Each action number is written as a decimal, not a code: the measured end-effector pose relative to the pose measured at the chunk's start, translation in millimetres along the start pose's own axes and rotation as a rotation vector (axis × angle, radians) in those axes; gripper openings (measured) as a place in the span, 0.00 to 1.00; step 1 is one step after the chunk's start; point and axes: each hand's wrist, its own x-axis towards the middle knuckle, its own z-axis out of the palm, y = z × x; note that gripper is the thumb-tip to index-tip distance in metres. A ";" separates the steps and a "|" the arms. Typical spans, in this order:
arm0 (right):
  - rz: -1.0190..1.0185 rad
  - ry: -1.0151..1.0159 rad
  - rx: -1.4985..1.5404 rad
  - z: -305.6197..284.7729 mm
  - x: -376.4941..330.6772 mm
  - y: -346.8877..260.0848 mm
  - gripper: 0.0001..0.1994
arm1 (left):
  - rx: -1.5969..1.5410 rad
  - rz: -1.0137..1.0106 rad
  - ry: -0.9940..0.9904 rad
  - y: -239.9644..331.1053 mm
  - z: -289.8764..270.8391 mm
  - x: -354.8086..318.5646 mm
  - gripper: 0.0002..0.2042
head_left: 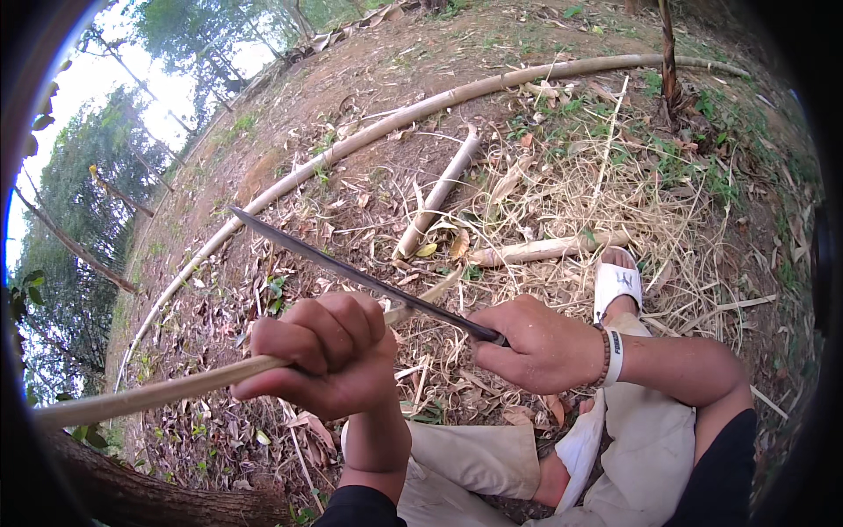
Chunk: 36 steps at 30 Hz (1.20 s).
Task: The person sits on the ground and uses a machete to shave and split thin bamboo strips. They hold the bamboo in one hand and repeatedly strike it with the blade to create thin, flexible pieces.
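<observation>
My left hand (325, 356) is closed around a long pale strip of split bamboo (167, 393), which runs out to the left edge and shows its other end to the right of my fist. In my right hand (540, 344) is a long dark-bladed knife (351, 274), gripped at the handle; most of the handle is hidden in my fist. The blade points up and to the left, passing beyond my left knuckles. It crosses the strip just right of my left hand; whether its edge touches the strip I cannot tell.
A long bamboo pole (395, 123) curves over the leaf-strewn ground. Two short cut lengths, a greyish piece (439, 195) and a pale piece (549, 249), lie ahead. Thin shavings (676, 237) pile up beside my white sandal (617, 285). A thick log (176, 487) lies at lower left.
</observation>
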 end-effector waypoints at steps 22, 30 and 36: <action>-0.097 0.228 0.185 -16.1 0.3 -38.3 0.11 | -0.024 -0.027 0.015 -11.3 0.7 8.8 0.26; 0.463 -0.068 0.026 9.3 4.1 61.9 0.17 | 0.029 -0.007 0.011 -1.1 -5.2 0.5 0.25; 0.036 -0.015 -0.090 25.9 -7.5 17.8 0.13 | 0.050 0.040 0.062 16.3 -19.8 -8.6 0.25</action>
